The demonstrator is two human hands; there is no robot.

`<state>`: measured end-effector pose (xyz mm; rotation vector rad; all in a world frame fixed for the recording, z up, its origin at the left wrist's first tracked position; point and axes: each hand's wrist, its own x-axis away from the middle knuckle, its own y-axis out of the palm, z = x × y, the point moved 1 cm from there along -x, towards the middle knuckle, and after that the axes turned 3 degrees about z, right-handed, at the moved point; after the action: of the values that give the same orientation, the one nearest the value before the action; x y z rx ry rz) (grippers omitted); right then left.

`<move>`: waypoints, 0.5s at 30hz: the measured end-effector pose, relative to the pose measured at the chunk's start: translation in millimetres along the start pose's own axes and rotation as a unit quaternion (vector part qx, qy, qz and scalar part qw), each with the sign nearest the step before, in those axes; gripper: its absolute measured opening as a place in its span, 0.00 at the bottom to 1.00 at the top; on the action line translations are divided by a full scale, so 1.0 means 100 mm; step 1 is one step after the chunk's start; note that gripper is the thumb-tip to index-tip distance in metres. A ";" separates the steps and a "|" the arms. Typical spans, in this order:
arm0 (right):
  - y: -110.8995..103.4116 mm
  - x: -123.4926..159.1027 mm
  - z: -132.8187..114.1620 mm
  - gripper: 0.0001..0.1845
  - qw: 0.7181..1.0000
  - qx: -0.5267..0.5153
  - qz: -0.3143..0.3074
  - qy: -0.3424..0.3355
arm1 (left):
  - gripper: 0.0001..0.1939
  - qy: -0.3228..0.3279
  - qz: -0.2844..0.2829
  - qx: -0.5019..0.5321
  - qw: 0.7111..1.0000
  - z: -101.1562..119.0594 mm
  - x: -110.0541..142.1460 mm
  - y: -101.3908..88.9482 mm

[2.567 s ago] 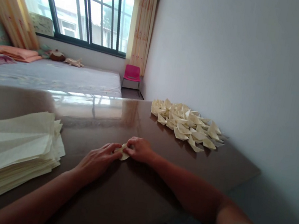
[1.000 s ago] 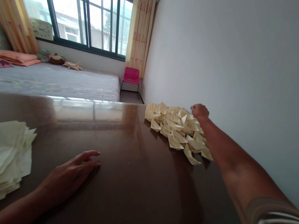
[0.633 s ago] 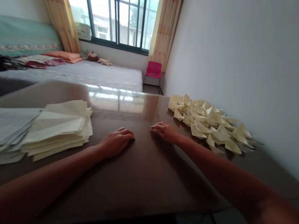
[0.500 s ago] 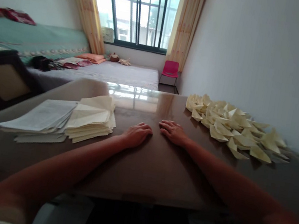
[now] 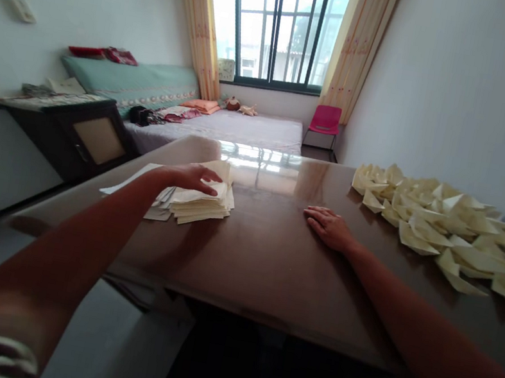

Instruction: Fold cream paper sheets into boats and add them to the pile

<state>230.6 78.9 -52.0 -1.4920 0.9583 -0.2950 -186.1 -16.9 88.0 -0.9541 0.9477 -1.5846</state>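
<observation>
Cream paper sheets [image 5: 200, 209] are lying stacked on the left part of the glossy brown table [image 5: 260, 255] in the head view. Your left hand [image 5: 191, 176] is holding parted fingers over them, its grip loose; whether the fingertips are touching paper, I cannot tell. Your right hand [image 5: 331, 227] is resting palm-down on the table, its grip relaxed, while folded paper boats [image 5: 452, 221] are crowding together further right, near the wall [image 5: 484, 93].

place: bedroom in a home
bed [image 5: 267, 132]: past far edge of table [image 5: 260, 255], toys [image 5: 233, 104] on it
window [image 5: 277, 30]: patterned curtains [image 5: 363, 45]
cabinet [image 5: 99, 140]: beside table's left edge
</observation>
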 end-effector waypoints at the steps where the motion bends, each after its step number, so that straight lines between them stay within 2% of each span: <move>1: 0.00 0.00 0.00 0.24 1.000 0.000 0.002 0.000 | 0.36 -0.005 -0.017 0.003 1.000 -0.08 0.03 0.03; 6: 0.00 0.01 0.00 0.23 1.000 0.000 0.015 -0.004 | 0.38 -0.010 -0.018 0.016 1.000 -0.24 0.02 0.20; 15: -0.01 0.01 -0.01 0.22 1.000 0.006 0.023 -0.005 | 0.33 -0.012 -0.033 -0.042 0.999 -0.21 0.04 0.17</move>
<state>231.3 77.2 -51.4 -1.4573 0.9798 -0.2601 -200.3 -21.4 65.2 -1.0697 0.9810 -1.5966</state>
